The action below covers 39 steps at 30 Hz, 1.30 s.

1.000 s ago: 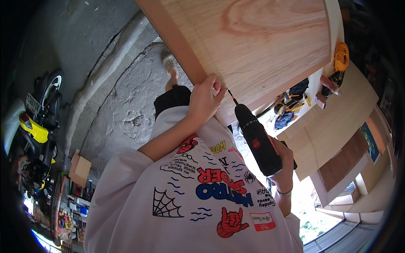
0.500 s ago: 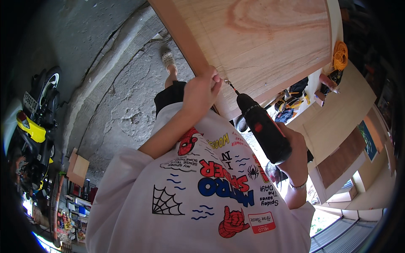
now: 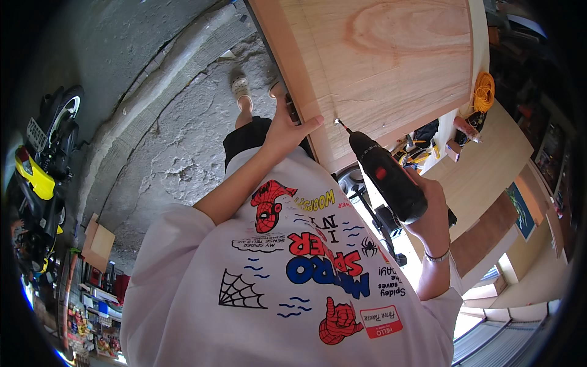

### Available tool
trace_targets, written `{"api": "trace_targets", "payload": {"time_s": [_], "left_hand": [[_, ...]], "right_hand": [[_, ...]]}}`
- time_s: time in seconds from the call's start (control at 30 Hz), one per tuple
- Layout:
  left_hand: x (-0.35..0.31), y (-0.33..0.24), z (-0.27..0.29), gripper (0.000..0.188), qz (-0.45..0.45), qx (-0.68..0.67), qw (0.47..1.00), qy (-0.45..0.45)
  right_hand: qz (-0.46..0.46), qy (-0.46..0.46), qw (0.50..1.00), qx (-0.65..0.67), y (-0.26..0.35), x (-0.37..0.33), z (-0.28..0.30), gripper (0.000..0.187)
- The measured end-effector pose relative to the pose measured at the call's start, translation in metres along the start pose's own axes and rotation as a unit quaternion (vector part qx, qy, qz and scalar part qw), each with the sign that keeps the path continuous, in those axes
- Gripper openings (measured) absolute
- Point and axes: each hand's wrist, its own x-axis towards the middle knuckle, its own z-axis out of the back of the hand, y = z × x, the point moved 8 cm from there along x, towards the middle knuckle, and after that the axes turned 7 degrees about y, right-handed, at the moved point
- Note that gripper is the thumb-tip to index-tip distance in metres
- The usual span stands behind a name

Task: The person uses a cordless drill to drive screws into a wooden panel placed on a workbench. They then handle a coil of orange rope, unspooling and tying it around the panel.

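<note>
My right hand (image 3: 430,205) is wrapped round the grip of a black cordless drill (image 3: 385,175). Its bit (image 3: 344,126) points down at a wooden panel (image 3: 397,79) with a darker border strip. Where the bit ends, a small shiny metal piece (image 3: 337,122) sits at the panel's surface; its kind is too small to tell. My left hand (image 3: 289,127) grips the panel's near left edge, thumb flat on top and fingers down over the side. The fingertips are partly hidden by the edge.
A coil of orange cord (image 3: 483,92) lies beyond the panel's right side, near assorted tools (image 3: 422,144). Cracked concrete floor (image 3: 183,134) spreads to the left. A motorbike (image 3: 46,165) stands at the far left, with a cardboard box (image 3: 98,240) below it.
My left hand has left its pinched pose beside the bit and moved back to the panel's edge, thumb stretched on top. The drill has shifted slightly right, its bit still at the metal piece.
</note>
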Motion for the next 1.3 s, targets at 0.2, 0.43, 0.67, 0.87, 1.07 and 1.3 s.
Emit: {"api": "trace_targets", "payload": {"time_s": [0.2,0.43,0.67,0.87,1.07,1.3], "left_hand": [[0.003,0.005,0.002,0.087,-0.040,0.048,0.998,-0.004],[0.010,0.021,0.005,0.099,-0.077,0.147,0.986,-0.032],[0.007,0.013,0.003,0.103,-0.111,0.200,0.972,-0.057],[0.007,0.022,0.004,0.110,-0.140,0.201,0.966,-0.089],[0.012,0.022,-0.006,0.108,-0.089,0.208,0.960,-0.163],[-0.007,0.003,-0.024,0.114,-0.124,0.204,0.954,-0.180]], "right_hand": [[0.004,-0.015,1.000,0.010,-0.001,0.000,-0.002,0.027],[0.008,-0.013,0.999,-0.032,-0.003,0.001,-0.001,0.026],[0.035,-0.003,0.998,-0.059,0.001,0.003,-0.001,0.043],[0.052,-0.008,0.994,-0.091,0.003,0.003,-0.001,0.039],[0.121,-0.014,0.979,-0.161,0.018,0.010,0.011,0.032],[0.158,0.013,0.963,-0.216,0.022,0.018,0.030,0.025]]}}
